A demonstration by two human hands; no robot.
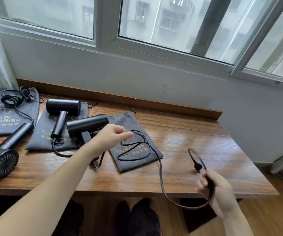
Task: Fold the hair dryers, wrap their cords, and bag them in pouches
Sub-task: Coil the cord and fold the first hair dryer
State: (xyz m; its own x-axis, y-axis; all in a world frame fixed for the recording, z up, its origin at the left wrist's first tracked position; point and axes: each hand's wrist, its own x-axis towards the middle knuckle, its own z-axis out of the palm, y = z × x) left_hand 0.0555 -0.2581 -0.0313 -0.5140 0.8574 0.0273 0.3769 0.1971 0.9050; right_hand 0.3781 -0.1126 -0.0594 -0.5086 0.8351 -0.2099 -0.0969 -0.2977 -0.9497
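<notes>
Hands are apart, both on the same cord (pixel 160 167). Left hand (pixel 109 138) reaches over the surface (pixel 188 133), fingers curled, pinching the cord above the right pouch (pixel 134 142). Right hand (pixel 217 189) sits off the front edge of the surface, gripping the cord near its plug (pixel 197 166); the plug end sticks up above the fist in a blurred loop.

Left to right on the surface:
- Left pouch (pixel 9 113), dark grey, gold "HAIR DRIER" print, lying flat at the far left. A loose coiled cord (pixel 13 99) rests on it.
- Left dryer (pixel 2 154), black, unfolded, rear grille facing the camera, handle pointing up toward the left pouch. The coiled cord runs into its handle.
- Middle pouch (pixel 47 137), flat, with the middle dryer (pixel 62 108) lying on it, handle straight out toward the front edge, its cord trailing off the pouch onto the wood.
- Right dryer (pixel 88 125), barrel overlapping the edge of the right pouch, handle partly hidden behind the left forearm. Can't tell whether it is folded.
- Right pouch, flat, slack loops of the held cord draped across it; the cord then runs off the front edge and sags below the surface to the right hand.

Window (pixel 171 23) and white wall behind the surface.
</notes>
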